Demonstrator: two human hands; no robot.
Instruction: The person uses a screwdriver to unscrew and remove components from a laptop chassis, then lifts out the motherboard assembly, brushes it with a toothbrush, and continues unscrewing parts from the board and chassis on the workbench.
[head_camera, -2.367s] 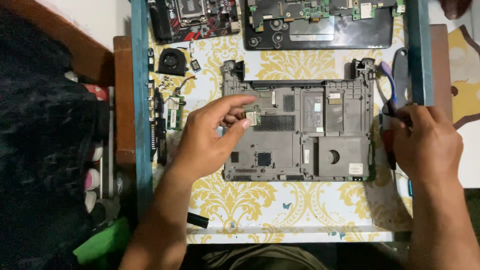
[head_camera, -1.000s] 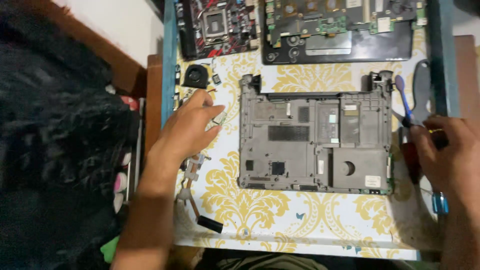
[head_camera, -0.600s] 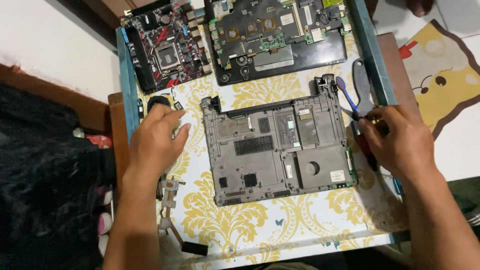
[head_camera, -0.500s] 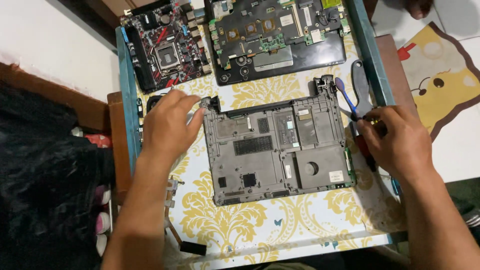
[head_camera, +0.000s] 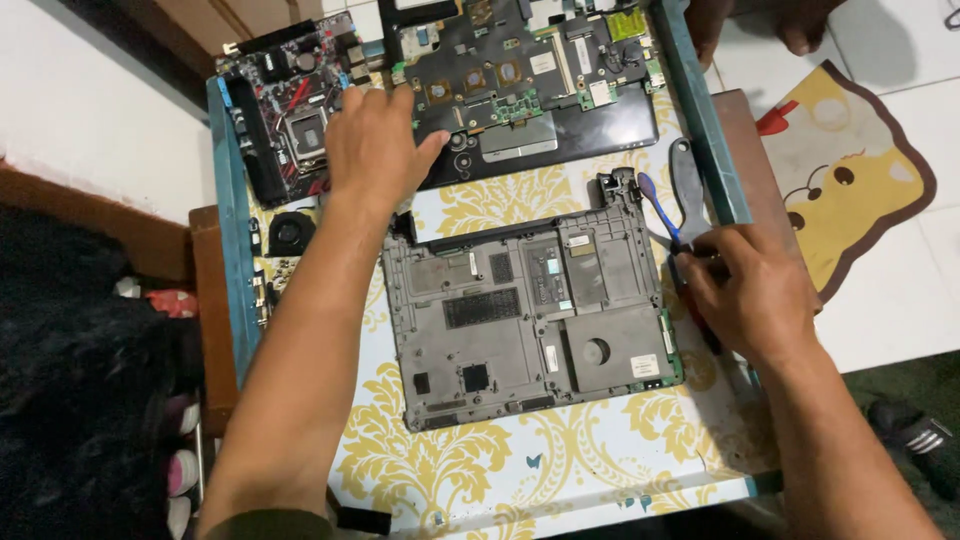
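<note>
While the left hand (head_camera: 375, 150) lies open-fingered on the dismantled laptop's black board (head_camera: 520, 90) at twelve o'clock, the right hand (head_camera: 745, 295) at three o'clock should grip its red-handled tool (head_camera: 697, 310) firmly, beside the grey laptop base (head_camera: 530, 320).

Head camera looks steeply down, close over the table (head_camera: 560, 480) (single view).

A small black fan (head_camera: 290, 233) (round) lies beside a red-black motherboard (head_camera: 290, 125).

left hand (head_camera: 375, 150) on black board (head_camera: 520, 80) — right hand (head_camera: 745, 290) gripping tools
</note>
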